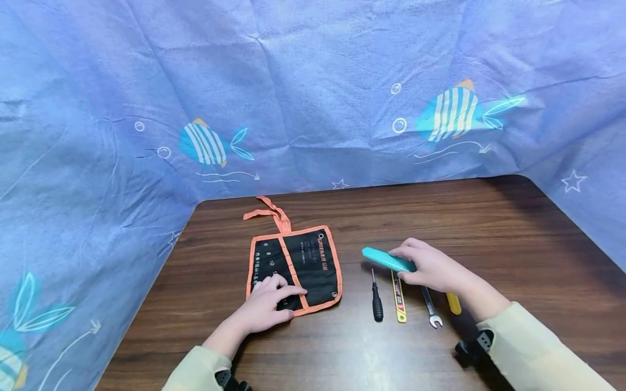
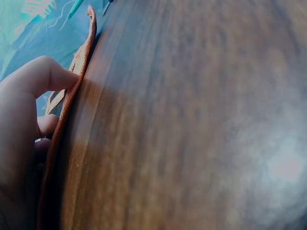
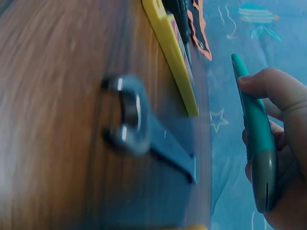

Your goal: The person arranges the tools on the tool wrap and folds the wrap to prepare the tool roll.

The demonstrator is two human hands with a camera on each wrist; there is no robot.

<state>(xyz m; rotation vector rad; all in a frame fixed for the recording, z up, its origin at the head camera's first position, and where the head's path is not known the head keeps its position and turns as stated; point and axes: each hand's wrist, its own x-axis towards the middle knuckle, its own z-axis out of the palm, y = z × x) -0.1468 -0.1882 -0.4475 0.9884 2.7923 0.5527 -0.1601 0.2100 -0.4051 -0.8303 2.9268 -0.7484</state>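
Observation:
My right hand (image 1: pixel 430 266) holds a slim teal tool with a grey end (image 3: pixel 259 124) above the table, thumb on one side and fingers on the other. My left hand (image 1: pixel 269 304) rests on the lower part of a black tool pouch with orange trim (image 1: pixel 318 266), its fingers touching the cloth near the edge (image 2: pixel 72 91). Below the right hand lie a black-handled screwdriver (image 1: pixel 377 301), a flat yellow tool with a printed label (image 1: pixel 398 298) and an open-end wrench (image 1: pixel 432 312). A yellow piece (image 1: pixel 454 303) shows partly from under the right wrist.
The dark wooden table (image 1: pixel 342 347) meets a blue fish-print cloth (image 1: pixel 313 98) at the back and sides. Orange tie straps (image 1: pixel 279 215) lie loose behind the pouch.

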